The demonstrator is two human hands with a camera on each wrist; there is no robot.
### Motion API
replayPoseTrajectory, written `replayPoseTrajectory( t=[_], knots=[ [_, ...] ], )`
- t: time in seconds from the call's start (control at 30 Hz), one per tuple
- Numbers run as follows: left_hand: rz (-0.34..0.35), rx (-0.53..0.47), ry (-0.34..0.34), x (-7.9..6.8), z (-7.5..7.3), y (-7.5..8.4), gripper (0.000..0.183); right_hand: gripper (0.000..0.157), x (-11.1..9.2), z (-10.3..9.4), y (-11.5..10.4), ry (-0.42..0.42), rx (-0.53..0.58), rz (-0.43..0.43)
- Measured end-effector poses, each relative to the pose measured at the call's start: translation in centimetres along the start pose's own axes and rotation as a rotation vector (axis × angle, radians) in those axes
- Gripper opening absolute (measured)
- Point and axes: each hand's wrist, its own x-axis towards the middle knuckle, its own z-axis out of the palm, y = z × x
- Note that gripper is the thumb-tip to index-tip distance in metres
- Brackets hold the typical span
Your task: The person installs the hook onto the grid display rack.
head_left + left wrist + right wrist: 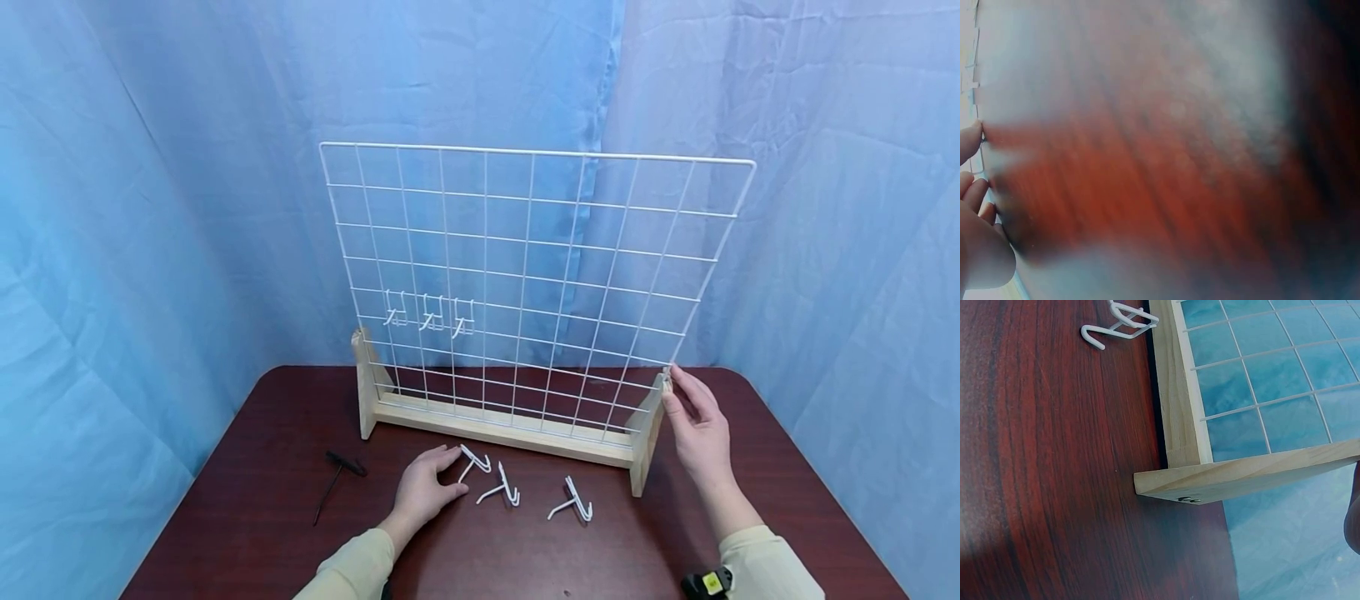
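Observation:
A white wire grid panel point(517, 197) stands upright in a wooden stand point(502, 428). My right hand point(702, 429) holds the top of the stand's right upright point(649, 429), thumb in front and fingers beyond it. Its fingertip point(1354, 525) shows at the edge of the right wrist view. On the table, my left hand point(427, 490) has thumb and forefinger spread at a white hook point(475, 461), fingertips right at its ends. Two more white hooks point(508, 487) point(574, 502) lie to its right. Three white hooks point(428, 321) hang side by side on the grid's left part.
A black hook-shaped tool point(341, 471) with a thin shaft lies left of my left hand. The dark red table point(292, 417) has rounded far corners. Blue curtains point(195, 167) surround it at the back and sides. The left wrist view is mostly blurred.

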Motion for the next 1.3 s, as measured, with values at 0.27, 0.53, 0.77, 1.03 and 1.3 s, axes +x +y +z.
replayPoseTrajectory(
  t=[0.27,0.53,0.77,1.03,1.3],
  knots=[
    [0.017,-0.049,0.034,-0.05,0.1,-0.4,0.044,0.041,0.04,0.03,0.05,-0.002,0.003,0.004],
    [0.032,-0.062,0.045,0.01,0.29,-0.82,0.036,0.041,0.03,0.03,-0.05,0.001,0.005,0.004],
    [0.043,-0.067,0.054,-0.13,0.39,-0.88,0.03,0.04,-0.01,0.01,-0.18,-0.002,-0.016,0.001],
    [0.037,-0.111,0.109,-0.14,0.52,-0.8,0.024,0.04,-0.04,-0.01,-0.13,0.0,-0.012,0.017],
    [0.026,-0.118,0.14,-0.14,0.68,-0.7,0.019,0.039,-0.08,-0.01,-0.28,-0.002,-0.021,0.015]
  ],
)
